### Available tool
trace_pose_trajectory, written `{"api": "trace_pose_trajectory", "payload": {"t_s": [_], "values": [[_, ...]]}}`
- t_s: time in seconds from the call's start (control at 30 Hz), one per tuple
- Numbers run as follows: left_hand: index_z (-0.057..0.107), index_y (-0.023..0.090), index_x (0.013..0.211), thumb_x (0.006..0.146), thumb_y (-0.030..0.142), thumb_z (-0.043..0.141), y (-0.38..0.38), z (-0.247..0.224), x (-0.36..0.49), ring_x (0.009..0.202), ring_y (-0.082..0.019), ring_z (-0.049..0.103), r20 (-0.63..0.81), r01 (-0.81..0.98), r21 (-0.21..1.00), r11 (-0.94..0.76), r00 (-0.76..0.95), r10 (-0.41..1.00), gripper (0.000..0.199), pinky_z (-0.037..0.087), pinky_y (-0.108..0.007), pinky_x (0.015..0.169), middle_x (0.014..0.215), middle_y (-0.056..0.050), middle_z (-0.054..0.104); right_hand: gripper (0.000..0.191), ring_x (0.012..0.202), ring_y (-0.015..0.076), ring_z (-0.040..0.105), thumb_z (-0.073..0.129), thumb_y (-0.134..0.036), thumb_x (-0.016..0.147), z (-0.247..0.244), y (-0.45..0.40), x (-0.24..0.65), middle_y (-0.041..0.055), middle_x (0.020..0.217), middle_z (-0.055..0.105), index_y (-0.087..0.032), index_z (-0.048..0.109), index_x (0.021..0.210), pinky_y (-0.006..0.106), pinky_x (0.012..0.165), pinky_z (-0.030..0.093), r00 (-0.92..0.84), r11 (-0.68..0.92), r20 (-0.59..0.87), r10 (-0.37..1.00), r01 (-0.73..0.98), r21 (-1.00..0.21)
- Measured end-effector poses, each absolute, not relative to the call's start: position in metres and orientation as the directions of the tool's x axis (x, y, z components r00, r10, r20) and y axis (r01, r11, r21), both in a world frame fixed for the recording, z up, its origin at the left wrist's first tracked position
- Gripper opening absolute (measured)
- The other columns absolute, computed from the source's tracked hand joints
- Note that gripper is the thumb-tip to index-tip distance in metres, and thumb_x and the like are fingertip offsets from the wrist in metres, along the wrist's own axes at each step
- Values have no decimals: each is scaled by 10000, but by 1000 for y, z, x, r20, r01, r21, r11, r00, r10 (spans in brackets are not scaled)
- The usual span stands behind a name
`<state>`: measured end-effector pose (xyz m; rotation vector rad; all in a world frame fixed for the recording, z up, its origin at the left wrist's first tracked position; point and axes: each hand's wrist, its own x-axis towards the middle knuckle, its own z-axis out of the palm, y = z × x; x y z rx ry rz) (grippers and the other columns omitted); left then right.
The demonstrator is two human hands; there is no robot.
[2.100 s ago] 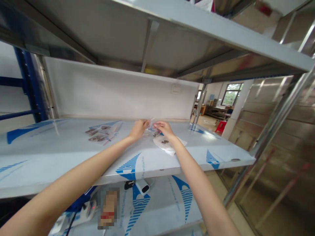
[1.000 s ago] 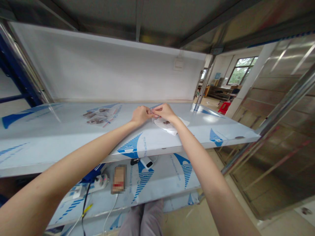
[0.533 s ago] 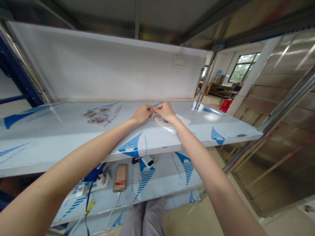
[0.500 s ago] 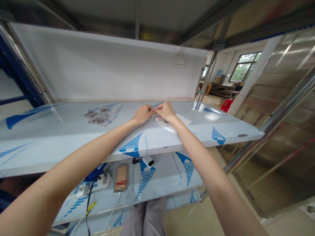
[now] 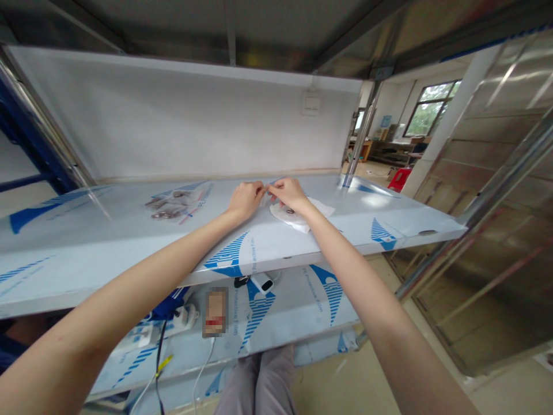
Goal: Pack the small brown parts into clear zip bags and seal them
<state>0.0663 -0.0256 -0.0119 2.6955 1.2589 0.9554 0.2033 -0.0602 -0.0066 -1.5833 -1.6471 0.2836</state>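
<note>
My left hand (image 5: 246, 200) and my right hand (image 5: 288, 193) meet over the middle of a film-covered steel shelf (image 5: 276, 248). Their fingertips pinch a small clear plastic bag (image 5: 265, 193), which is thin and hard to make out. Just below my right hand lies a white cloth (image 5: 302, 214) with a small dark part (image 5: 290, 211) on it. Further left, out of reach of my fingers, several clear bags of small brownish metal parts (image 5: 170, 204) lie on the shelf.
A white back panel (image 5: 181, 121) rises behind the shelf, with a steel upright (image 5: 363, 132) at its right. Below are a lower shelf with a power strip (image 5: 181, 318), cables and a small white device (image 5: 261, 283). My grey trousers (image 5: 254, 383) show underneath.
The view has tilted down and settled since the earliest frame. My hands stay together at the bag, shifting only slightly, and the white cloth stays in place.
</note>
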Motion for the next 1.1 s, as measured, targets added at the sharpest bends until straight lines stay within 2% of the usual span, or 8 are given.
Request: {"api": "trace_pose_trajectory", "payload": {"t_s": [0.1, 0.4, 0.67, 0.77, 0.83, 0.9, 1.0, 1.1], "values": [[656, 116, 844, 833, 239, 411, -25, -13, 68, 708, -181, 584, 523, 627, 364, -688, 474, 708, 274, 379, -253, 675, 748, -87, 670, 283, 449, 86, 445, 557, -360, 803, -8, -57, 209, -8, 522, 558, -142, 618, 632, 223, 500, 323, 90, 218, 383, 920, 694, -686], [597, 136, 675, 801, 208, 415, -35, -10, 70, 546, -136, 524, 424, 530, 497, -687, 543, 725, 233, 387, -244, 630, 493, -1, 554, 231, 486, 91, 437, 479, -127, 786, -5, -57, 213, -37, 469, 478, -161, 532, 564, 210, 519, 305, 7, 279, 404, 915, 712, -644], [583, 127, 825, 804, 186, 399, -33, -14, 77, 741, -195, 570, 516, 689, 436, -579, 336, 788, 194, 380, -275, 665, 764, -96, 645, 198, 407, 87, 449, 480, -123, 763, -4, -63, 219, -28, 480, 510, -177, 496, 574, 207, 447, 320, -3, 238, 348, 937, 737, -633], [579, 136, 862, 840, 229, 372, -33, -16, 73, 743, -188, 573, 537, 637, 381, -670, 438, 721, 227, 383, -269, 681, 773, -85, 642, 160, 395, 94, 472, 475, -148, 776, -5, -66, 220, -5, 517, 563, -169, 550, 635, 213, 436, 344, 17, 217, 357, 934, 768, -603], [576, 142, 875, 853, 267, 372, -36, -18, 72, 733, -184, 568, 537, 585, 352, -731, 513, 669, 240, 387, -268, 686, 768, -74, 634, 128, 386, 103, 486, 484, -149, 767, -6, -66, 219, 6, 578, 610, -159, 609, 794, 222, 432, 361, 18, 211, 359, 933, 781, -588], [572, 146, 898, 863, 290, 368, -38, -20, 73, 749, -182, 563, 541, 525, 341, -779, 568, 620, 252, 393, -274, 708, 794, -70, 626, 270, 395, 110, 512, 480, -114, 746, -7, -65, 217, 15, 667, 651, -161, 613, 976, 224, 423, 370, 11, 221, 353, 935, 762, -609], [551, 156, 962, 875, 319, 372, -34, -23, 76, 868, -179, 549, 595, 416, 377, -828, 576, 561, 258, 397, -289, 803, 940, -78, 615, 368, 463, 105, 556, 430, -51, 727, -8, -62, 218, 40, 780, 679, -155, 634, 1016, 207, 440, 386, 38, 232, 364, 931, 706, -669], [510, 131, 1049, 832, 303, 466, -21, -23, 76, 1012, -189, 507, 646, 433, 518, -738, 368, 669, 281, 371, -312, 901, 1114, -118, 565, 416, 501, 85, 556, 399, -49, 739, -7, -61, 226, 64, 873, 688, -140, 618, 1081, 199, 487, 413, 81, 250, 367, 927, 595, -763]]}}
